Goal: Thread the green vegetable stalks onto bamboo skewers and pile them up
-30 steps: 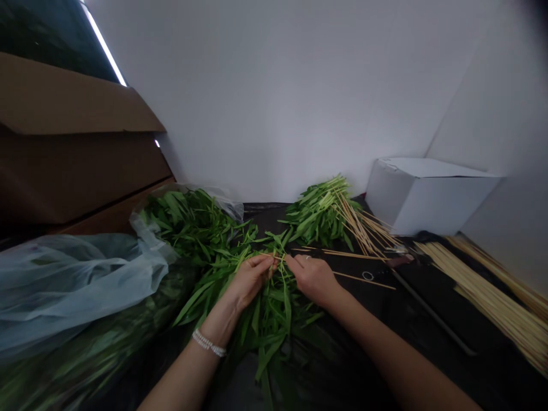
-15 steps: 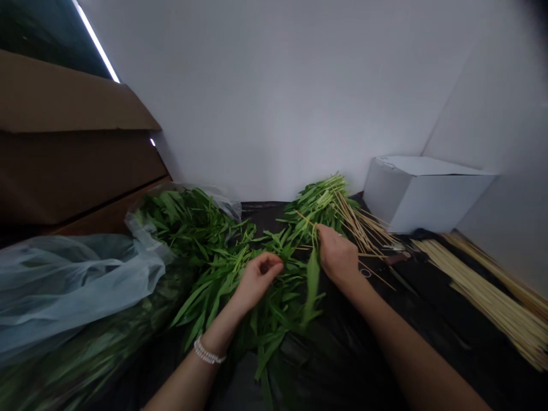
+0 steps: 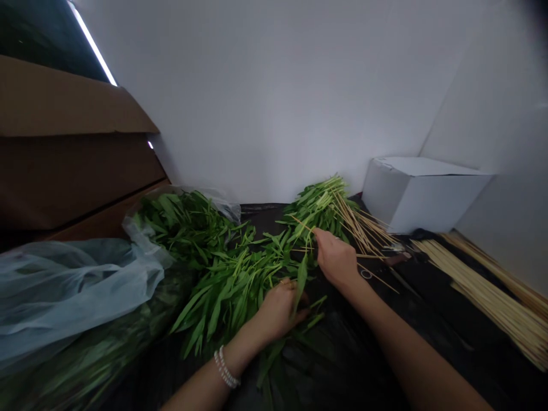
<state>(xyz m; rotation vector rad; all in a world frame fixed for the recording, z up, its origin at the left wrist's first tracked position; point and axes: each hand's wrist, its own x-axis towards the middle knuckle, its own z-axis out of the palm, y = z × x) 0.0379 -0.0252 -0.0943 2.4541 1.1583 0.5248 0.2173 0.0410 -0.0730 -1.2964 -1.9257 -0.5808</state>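
I judge that my right hand [image 3: 336,260], fingers closed on a skewered stalk [image 3: 302,275], is laying it by the skewered pile [image 3: 329,205] on the desk [image 3: 342,365], while my left hand [image 3: 280,308] curls over the loose greens [image 3: 226,282], grip unclear; the next move needs a fresh bamboo skewer [image 3: 479,288].

Free room: the bare black plastic sheet [image 3: 342,354] nearer than the fingers of both hands. A loose heap of green long-leaved stems [image 3: 226,279] and a pale blue plastic bag [image 3: 77,285] block the way left of the left hand [image 3: 280,308] fingers. A bundle of greens on bamboo sticks [image 3: 325,205] lies just beyond the right hand [image 3: 336,260] fingers. Well to their right are a long pile of pale bamboo skewers [image 3: 483,288] and a white cardboard box [image 3: 422,191].
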